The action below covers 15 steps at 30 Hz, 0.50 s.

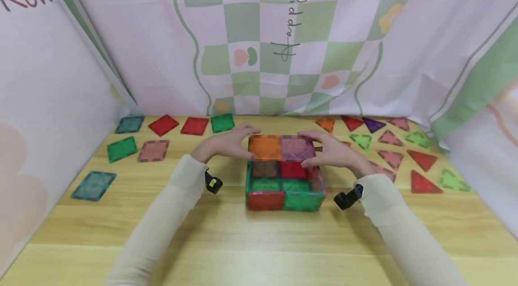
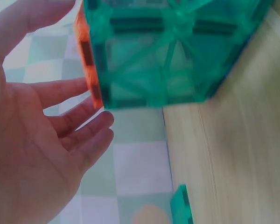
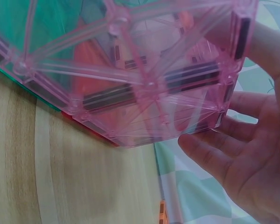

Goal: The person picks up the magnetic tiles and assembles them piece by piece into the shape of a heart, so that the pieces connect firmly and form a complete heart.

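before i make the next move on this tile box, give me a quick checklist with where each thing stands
1. Left hand at the orange tile: ok, at its outer side.
2. Right hand at the purple tile: ok, thumb by its near edge.
3. Front wall complete: ok, a red tile and a green tile stand side by side.
4. Top fully covered: not ok, the near part is open and the green floor shows.
5. Orange and purple tiles seated firmly: cannot tell.
6. Spare tiles in reach: ok, probably; squares lie left, triangles right.
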### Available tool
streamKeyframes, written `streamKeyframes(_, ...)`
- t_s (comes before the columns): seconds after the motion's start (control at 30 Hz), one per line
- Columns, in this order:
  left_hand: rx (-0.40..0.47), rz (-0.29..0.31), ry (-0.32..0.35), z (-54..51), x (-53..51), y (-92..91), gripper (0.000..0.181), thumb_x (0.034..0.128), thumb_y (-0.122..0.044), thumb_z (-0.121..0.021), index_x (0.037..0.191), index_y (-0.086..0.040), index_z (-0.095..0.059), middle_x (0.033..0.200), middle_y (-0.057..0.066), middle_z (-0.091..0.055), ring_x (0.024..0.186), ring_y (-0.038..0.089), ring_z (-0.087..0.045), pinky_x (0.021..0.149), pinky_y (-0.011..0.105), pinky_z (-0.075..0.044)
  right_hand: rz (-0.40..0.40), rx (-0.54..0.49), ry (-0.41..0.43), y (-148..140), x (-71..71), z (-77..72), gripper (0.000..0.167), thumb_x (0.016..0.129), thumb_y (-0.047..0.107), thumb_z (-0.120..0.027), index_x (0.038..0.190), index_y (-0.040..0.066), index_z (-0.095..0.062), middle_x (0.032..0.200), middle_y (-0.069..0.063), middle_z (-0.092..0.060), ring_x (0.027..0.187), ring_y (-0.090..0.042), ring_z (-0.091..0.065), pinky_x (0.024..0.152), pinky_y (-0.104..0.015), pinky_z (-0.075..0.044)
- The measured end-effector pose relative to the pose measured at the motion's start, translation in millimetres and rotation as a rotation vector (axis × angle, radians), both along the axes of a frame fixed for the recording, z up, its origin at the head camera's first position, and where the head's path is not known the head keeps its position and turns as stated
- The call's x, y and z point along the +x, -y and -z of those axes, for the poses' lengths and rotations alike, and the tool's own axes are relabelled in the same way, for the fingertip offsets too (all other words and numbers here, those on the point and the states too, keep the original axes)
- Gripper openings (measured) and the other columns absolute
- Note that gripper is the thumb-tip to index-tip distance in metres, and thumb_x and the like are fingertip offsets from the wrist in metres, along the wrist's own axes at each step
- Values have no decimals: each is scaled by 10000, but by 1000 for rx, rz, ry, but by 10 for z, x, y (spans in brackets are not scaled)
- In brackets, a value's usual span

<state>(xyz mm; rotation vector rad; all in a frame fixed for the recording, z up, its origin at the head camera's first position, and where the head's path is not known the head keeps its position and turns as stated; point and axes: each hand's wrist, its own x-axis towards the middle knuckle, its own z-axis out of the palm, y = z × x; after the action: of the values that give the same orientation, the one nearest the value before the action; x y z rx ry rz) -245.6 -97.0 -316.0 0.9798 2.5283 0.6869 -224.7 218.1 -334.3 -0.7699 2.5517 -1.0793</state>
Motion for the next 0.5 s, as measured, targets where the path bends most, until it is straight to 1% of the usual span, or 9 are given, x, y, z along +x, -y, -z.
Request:
streamKeyframes(0.1,61,-54,-2,37,18,192,707,873,-298,-646,1470,-78,-338,1485,152,-323,1339,346,-353,1076,498,-349,8,-11,8,-5,-1,21,835,785,242,-772,1476,85,-331,1481,-180,-324,1375,-379,-289,1052,-585,-343)
streamKeyframes(0.17,96,-95,-36,61,44,352,670,873,-266,-648,1447,-54,-376,1443,175,-369,1303,378,-393,1052,511,-371,8,-17,7,-7,-1,33,833,785,240,-773,1474,81,-334,1477,-177,-333,1374,-379,-291,1050,-585,-346)
streamKeyframes(0.23,115,-149,-77,85,84,544,638,864,-234,-655,1421,-36,-414,1401,192,-409,1269,390,-423,1029,525,-389,9,-18,3,-7,-1,41,831,782,237,-775,1472,77,-339,1472,-177,-344,1370,-377,-300,1046,-583,-353)
streamKeyframes(0.33,113,-243,-136,118,168,896,607,861,-196,-664,1385,11,-440,1363,227,-441,1231,414,-446,1002,547,-399,7,-24,3,-7,-4,51,827,786,230,-773,1472,75,-338,1474,-181,-338,1370,-377,-299,1043,-584,-355)
streamKeyframes(0.4,103,-313,-162,146,237,1163,594,864,-170,-662,1368,48,-437,1337,263,-443,1194,433,-455,975,565,-404,9,-22,4,-7,-8,56,828,787,233,-773,1474,82,-336,1481,-181,-326,1372,-374,-294,1045,-584,-353)
streamKeyframes(0.47,85,-397,-169,173,321,1439,607,873,-162,-657,1368,86,-408,1323,298,-442,1179,452,-465,966,575,-404,13,-24,9,-7,-10,59,828,790,239,-772,1476,92,-333,1491,-182,-306,1377,-374,-284,1049,-586,-346)
streamKeyframes(0.5,73,-429,-184,187,361,1576,615,871,-163,-660,1358,111,-404,1313,320,-451,1167,467,-471,956,583,-407,14,-23,10,-6,-10,60,829,791,243,-771,1477,95,-332,1495,-183,-298,1378,-374,-280,1051,-587,-344)
